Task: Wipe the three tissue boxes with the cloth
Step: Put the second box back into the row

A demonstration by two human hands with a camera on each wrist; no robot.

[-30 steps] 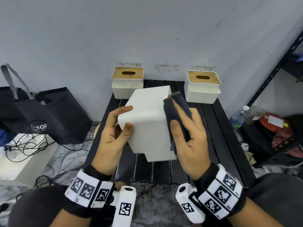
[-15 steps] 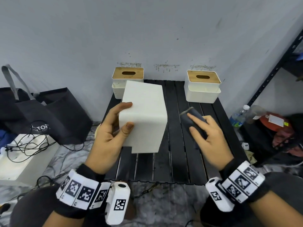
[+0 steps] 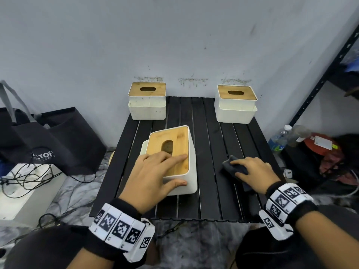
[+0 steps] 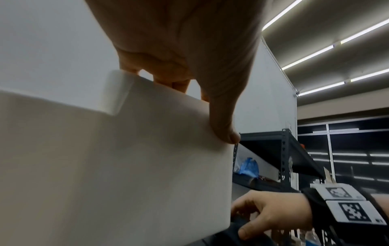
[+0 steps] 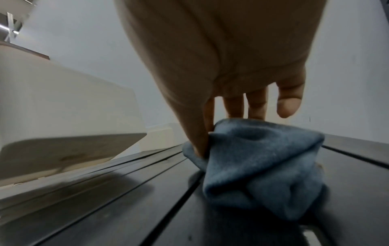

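Three white tissue boxes with wooden lids are on the black slatted table (image 3: 209,152). One stands back left (image 3: 146,102), another back right (image 3: 236,105). The near box (image 3: 191,152) sits tilted, lid up, its underside partly raised off the slats in the right wrist view (image 5: 63,108). My left hand (image 3: 181,170) grips it, fingers across the lid and thumb (image 4: 227,133) on the near white wall (image 4: 126,166). To its right, my right hand (image 3: 236,168) holds the crumpled dark blue cloth (image 3: 227,167) down on the table, thumb pressed into the cloth's fold (image 5: 263,166).
Black tote bags (image 3: 58,136) and a white box with tangled cables (image 3: 25,187) lie on the floor at left. A water bottle (image 3: 277,140), a red item (image 3: 320,146) and a black metal shelf (image 3: 330,74) stand at right. The wall is right behind the table.
My left hand turned the box from underside-up to lid-up and lowered it toward the table. My right hand left the box and carried the cloth down to the table at right.
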